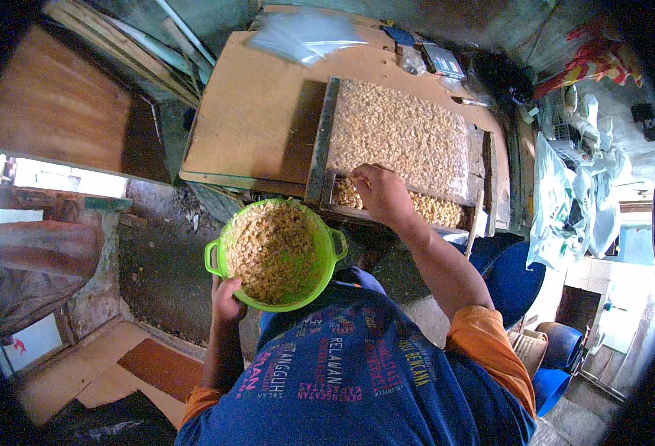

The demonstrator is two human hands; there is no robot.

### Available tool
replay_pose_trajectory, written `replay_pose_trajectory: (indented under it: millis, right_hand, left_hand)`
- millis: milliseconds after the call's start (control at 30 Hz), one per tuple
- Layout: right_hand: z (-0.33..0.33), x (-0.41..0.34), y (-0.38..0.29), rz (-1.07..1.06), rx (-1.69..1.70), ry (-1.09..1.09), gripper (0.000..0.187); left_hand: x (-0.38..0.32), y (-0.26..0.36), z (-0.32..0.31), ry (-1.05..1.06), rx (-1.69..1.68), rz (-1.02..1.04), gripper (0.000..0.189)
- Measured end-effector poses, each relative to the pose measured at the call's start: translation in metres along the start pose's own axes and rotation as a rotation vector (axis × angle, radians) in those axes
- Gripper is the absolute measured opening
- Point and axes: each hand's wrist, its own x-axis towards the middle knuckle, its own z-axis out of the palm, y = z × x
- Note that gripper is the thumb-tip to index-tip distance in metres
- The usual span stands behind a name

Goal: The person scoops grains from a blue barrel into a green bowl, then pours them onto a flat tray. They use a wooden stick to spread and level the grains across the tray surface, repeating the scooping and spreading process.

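My left hand point(229, 301) grips the near left rim of a lime-green plastic basin point(318, 279) with two loop handles. Pale, bean-like pieces point(269, 245) fill much of it, with green bottom showing at the right. On the table, a shallow wooden frame point(319, 142) holds a wide layer of similar pieces point(397, 139), seemingly under clear plastic film that shines at the right. A yellower strip of pieces point(436, 209) lies along its near side. Over that strip's left part is my right hand point(381, 192), fingers curled down; whatever they pinch is hidden.
The frame rests on a wooden tabletop point(244, 111) bearing plastic sheets point(305, 36), a small box point(443, 60) and a brush point(471, 102). Plastic bags point(556, 200) hang at the right above blue barrels point(509, 279). A wooden board point(65, 106) stands at left.
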Motion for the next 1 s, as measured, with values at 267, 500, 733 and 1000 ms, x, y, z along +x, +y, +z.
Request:
replay_pose_trajectory:
  millis: [267,500,733,1000]
  right_hand:
    - [0.002,-0.005,-0.010,0.263,-0.300,-0.225,0.026]
    - [0.015,-0.001,-0.014,0.193,-0.115,-0.121,0.025]
    - [0.016,-0.003,-0.006,-0.002,-0.177,-0.234,0.027]
    - [0.029,-0.010,0.007,-0.200,-0.169,-0.168,0.032]
  left_hand:
    - [0.003,0.001,0.004,0.026,-0.039,-0.031,0.077]
    - [0.009,-0.004,-0.004,-0.011,-0.082,-0.015,0.077]
    - [0.011,-0.003,-0.003,-0.003,-0.063,-0.015,0.083]
    - [0.014,-0.001,0.002,-0.026,-0.051,0.011,0.079]
